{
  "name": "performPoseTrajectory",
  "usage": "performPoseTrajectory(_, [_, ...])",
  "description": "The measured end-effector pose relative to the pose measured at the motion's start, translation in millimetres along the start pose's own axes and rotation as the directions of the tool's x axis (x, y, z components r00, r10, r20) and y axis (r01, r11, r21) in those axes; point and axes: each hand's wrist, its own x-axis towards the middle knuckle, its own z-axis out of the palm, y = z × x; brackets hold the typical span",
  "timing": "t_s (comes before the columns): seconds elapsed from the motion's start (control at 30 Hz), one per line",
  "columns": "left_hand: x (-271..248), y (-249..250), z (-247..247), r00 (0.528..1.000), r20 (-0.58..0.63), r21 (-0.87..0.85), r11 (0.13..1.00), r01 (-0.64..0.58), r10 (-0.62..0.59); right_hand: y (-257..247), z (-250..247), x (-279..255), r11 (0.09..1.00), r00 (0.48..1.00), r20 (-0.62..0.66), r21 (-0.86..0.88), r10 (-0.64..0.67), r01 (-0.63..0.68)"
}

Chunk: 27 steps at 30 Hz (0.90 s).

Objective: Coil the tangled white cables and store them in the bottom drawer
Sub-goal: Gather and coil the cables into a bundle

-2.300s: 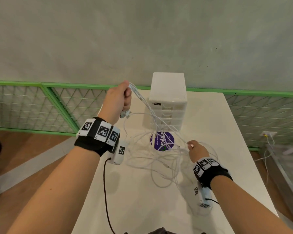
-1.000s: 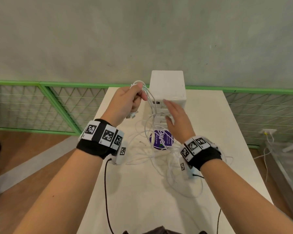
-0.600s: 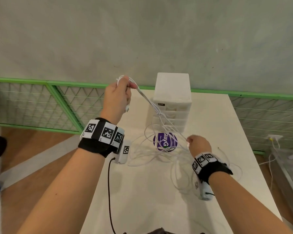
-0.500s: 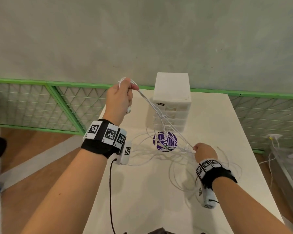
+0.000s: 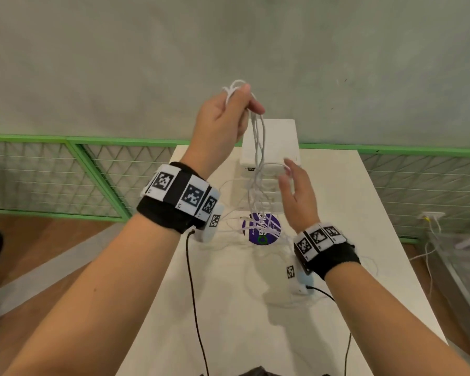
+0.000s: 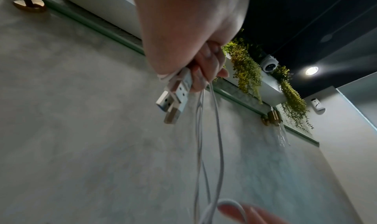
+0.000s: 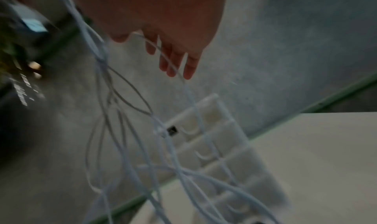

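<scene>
White cables (image 5: 257,147) hang vertical from left hand (image 5: 221,123) – USB plugs (image 6: 175,101) pointing down.

White cables (image 5: 257,147): thin, several strands bunched at top with a small loop above the bunch, hanging near-vertical in front of the drawer unit, then spreading into a loose tangle on the table. Metal USB plugs (image 6: 176,98) dangle together at the bunched end. Drawer unit (image 5: 278,139): white plastic, upright, stacked drawers with curved handles, all shut.
</scene>
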Motion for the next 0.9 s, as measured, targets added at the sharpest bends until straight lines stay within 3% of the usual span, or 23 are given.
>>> performPoseTrajectory(0.07, [3.5,5.1,1.6,1.0,0.003,-0.008,1.0,-0.006,0.006,-26.4,5.0,10.3,0.994,0.998,0.028,0.098,-0.054,0.051])
performPoseTrajectory(0.2, [8.4,12.3,-10.7,0.999,-0.039,-0.028,0.999,-0.025,0.024,-45.0,7.7,22.8,0.989,0.994,-0.003,0.102,-0.11,0.11])
performPoseTrajectory(0.37, [5.6,-0.1,-27.8,0.993,-0.112,-0.039,0.999,0.032,-0.036,-25.9,4.4,22.9,0.999,0.993,-0.117,0.046,0.002,0.003])
performPoseTrajectory(0.47, [-12.4,-25.0,-29.6,0.981,-0.115,-0.029,0.988,0.155,-0.157,13.5,-1.7,6.2,0.976,0.978,-0.091,-0.096,0.188,-0.196])
performPoseTrajectory(0.53, [-22.2,-40.3,-31.7,0.956,-0.181,-0.081,0.973,0.218,-0.229,49.6,-9.3,-10.9,0.87,0.914,-0.037,-0.292,0.405,-0.397])
performPoseTrajectory(0.63, [-25.1,-46.7,-38.9,0.886,-0.31,-0.257,0.928,0.27,-0.344,101.9,-30.8,-50.7,0.583,0.68,-0.005,-0.51,0.734,-0.633])
performPoseTrajectory(0.7, [-20.6,-42.6,-45.4,0.869,-0.327,-0.285,0.915,0.284,-0.371,125.8,-38.5,-77.4,0.438,0.553,0.018,-0.632,0.833,-0.64])
performPoseTrajectory(0.73, [-18.8,-40.6,-46.8,0.884,-0.297,-0.237,0.925,0.298,-0.361,129.3,-38.6,-84.8,0.413,0.528,0.058,-0.696,0.847,-0.587])
performPoseTrajectory(0.8, [-18.7,-37.8,-41.8,0.923,-0.189,-0.094,0.942,0.322,-0.334,122.8,-33.7,-79.7,0.387,0.555,0.036,-0.755,0.831,-0.529])
performPoseTrajectory(0.9, [-25.0,-38.4,-23.7,0.941,-0.053,0.015,0.942,0.335,-0.334,84.4,-19.8,-43.5,0.486,0.673,-0.006,-0.688,0.74,-0.54])
